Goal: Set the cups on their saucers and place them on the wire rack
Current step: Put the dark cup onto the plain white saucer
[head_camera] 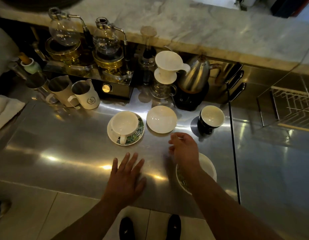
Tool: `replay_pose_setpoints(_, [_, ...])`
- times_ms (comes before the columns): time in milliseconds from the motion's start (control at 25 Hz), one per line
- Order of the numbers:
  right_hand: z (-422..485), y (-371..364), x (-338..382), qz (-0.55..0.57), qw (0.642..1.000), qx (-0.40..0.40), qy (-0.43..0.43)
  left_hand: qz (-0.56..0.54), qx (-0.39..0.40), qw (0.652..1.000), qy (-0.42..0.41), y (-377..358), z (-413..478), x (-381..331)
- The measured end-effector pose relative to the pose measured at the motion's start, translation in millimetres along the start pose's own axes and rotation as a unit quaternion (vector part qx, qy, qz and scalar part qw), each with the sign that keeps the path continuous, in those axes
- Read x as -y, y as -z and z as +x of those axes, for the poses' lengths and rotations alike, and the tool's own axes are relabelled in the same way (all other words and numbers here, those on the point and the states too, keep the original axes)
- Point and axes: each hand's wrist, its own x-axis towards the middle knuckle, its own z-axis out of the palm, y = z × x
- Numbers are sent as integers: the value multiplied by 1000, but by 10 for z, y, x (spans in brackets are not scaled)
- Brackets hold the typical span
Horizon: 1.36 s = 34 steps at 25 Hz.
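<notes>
Head view: both bare hands are over the steel counter [63,135], nothing lifted.
Left hand [127,174]: flat on the steel, fingers spread, empty.
Right hand [184,147]: loosely curled in mid-air, empty, hovering between the plain white saucer [161,119] and the saucer nearest the counter edge [208,168].
Paired: the white cup [125,124] sits on its leaf-print saucer [138,135], handle toward the person.
Unpaired: the black cup with white inside [210,118] stands alone, right of the white saucer.
Wire rack [292,104]: far right, well apart from the cups.
Handling: glazed ceramic looks stiff, brittle and slick. I'd pinch the handle, then carry each pair by the saucer rim, kept level, or the cup will probably slide.
Writing: a round emblem on one steel milk pitcher [88,94], too small to read.
</notes>
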Motion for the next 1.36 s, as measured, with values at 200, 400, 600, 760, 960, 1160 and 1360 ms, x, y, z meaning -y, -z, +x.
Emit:
replay_pose_setpoints(200, [311,679,28,18,998,-56,0,10,6,1000,-18,-21,349,-491])
replay_pose_setpoints(400, [638,1068,-98,25,995,-81,-45,26,-6,1000,4,-48,494,-630])
replay_pose_setpoints(600, [913,1210,-189,6,993,-82,-80,39,-7,999,14,-66,535,-643])
replay_pose_setpoints(760, [1004,1199,-211,-22,994,-71,-81,46,-6,999,13,-60,523,-632])
replay_pose_setpoints(960, [1083,1159,-221,-10,995,-39,-92,52,-4,999,14,-59,532,-637])
replay_pose_setpoints(1160, [1128,1098,-201,8,995,-36,-91,54,-5,998,15,-48,520,-653])
replay_pose_setpoints(1360, [1177,1067,-199,19,992,-55,-108,50,-6,999,15,-39,520,-664])
